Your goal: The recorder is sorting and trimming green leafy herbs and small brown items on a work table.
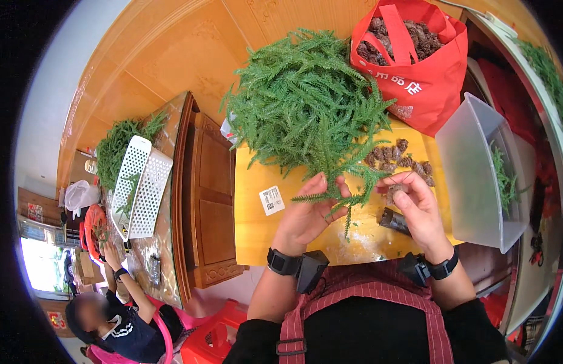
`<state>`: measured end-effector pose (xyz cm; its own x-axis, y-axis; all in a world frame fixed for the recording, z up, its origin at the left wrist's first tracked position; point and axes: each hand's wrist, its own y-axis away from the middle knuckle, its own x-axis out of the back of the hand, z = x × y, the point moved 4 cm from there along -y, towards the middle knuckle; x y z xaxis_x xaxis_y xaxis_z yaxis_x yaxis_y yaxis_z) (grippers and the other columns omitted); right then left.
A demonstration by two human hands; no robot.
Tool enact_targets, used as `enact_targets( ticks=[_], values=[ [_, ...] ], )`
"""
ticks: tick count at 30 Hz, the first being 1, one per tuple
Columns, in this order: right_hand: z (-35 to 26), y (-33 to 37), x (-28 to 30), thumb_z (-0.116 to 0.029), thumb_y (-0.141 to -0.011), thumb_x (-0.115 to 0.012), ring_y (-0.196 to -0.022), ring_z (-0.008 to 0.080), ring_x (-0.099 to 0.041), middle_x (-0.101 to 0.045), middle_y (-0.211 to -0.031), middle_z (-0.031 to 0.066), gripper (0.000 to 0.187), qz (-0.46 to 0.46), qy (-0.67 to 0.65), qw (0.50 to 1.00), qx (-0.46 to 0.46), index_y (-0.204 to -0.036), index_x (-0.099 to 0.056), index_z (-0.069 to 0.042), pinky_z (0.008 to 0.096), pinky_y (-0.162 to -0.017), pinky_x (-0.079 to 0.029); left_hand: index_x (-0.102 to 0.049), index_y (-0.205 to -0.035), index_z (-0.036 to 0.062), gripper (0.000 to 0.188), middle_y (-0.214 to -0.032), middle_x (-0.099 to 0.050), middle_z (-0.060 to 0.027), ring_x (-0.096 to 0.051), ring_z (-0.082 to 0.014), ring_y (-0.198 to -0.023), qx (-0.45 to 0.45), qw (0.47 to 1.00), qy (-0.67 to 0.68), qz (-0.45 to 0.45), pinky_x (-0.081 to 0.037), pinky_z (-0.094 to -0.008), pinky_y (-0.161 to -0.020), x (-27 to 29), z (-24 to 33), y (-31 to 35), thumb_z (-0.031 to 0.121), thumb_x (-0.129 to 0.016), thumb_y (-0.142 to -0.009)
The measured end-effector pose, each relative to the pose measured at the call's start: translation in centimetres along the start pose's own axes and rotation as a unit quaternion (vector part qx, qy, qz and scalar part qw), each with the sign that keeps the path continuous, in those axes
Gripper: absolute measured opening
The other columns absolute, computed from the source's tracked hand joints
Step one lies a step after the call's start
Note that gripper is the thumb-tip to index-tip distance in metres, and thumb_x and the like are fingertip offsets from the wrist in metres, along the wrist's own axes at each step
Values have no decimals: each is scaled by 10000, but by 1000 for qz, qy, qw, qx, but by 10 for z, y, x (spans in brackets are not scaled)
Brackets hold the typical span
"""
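Observation:
Over the yellow tabletop [250, 209], my left hand [303, 219] pinches a green artificial pine sprig [323, 159] between thumb and fingers. Its tips spread to the right, toward my other hand. My right hand [424, 213] grips a small brown pine cone [393, 193] with thumb and forefinger, close beside the sprig's right end. Just below that cone lies a dark cylinder [395, 221], perhaps a spool. Beyond both hands rises a large heap of green sprigs [300, 91]. Several loose pine cones [387, 153] rest to its right.
A red bag [415, 91] full of pine cones stands at the back right. Beside it is a translucent plastic bin [475, 182] holding some greenery. At left, another person [133, 321] works at a table with a white perforated basket [154, 194]. A white label [271, 200] lies near my left hand.

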<state>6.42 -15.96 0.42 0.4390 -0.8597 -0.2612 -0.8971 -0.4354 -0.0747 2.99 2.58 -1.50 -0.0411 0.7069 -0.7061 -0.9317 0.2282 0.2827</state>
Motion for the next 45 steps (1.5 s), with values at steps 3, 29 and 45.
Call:
enact_targets(
  ticks=[3, 29, 45],
  values=[
    [2, 0, -1, -221, -874, -553, -998, 169, -532, -543, -1061, 57, 271, -12, -9, 1000, -13, -1070, -489, -45, 317, -886, -409, -500, -1085, 100, 319, -926, -551, -22, -531, -120, -917, 6, 1000, 1, 2, -497, -261, -729, 0, -1, -1, 357, -494, -896],
    [-12, 0, -6, -197, -857, -567, -1032, 145, -478, -528, -1124, 105, 239, -56, -36, 998, 4, -1014, -553, -17, 296, -877, -375, -470, -1066, 49, 171, -1121, -531, -74, -552, -168, -992, 25, 989, 145, 23, -544, -323, -794, 8, -26, -10, 135, -456, -919],
    [-38, -1, -11, -129, -736, -669, -897, 255, -588, -598, -950, 98, 197, -154, 332, 923, 120, -914, -621, -60, 327, -774, -462, -342, -1316, 29, 579, -1291, -430, -109, -401, -206, -1198, -223, 934, -275, 39, -304, -340, -1004, -13, 16, -5, 48, -603, -799]
  ],
)
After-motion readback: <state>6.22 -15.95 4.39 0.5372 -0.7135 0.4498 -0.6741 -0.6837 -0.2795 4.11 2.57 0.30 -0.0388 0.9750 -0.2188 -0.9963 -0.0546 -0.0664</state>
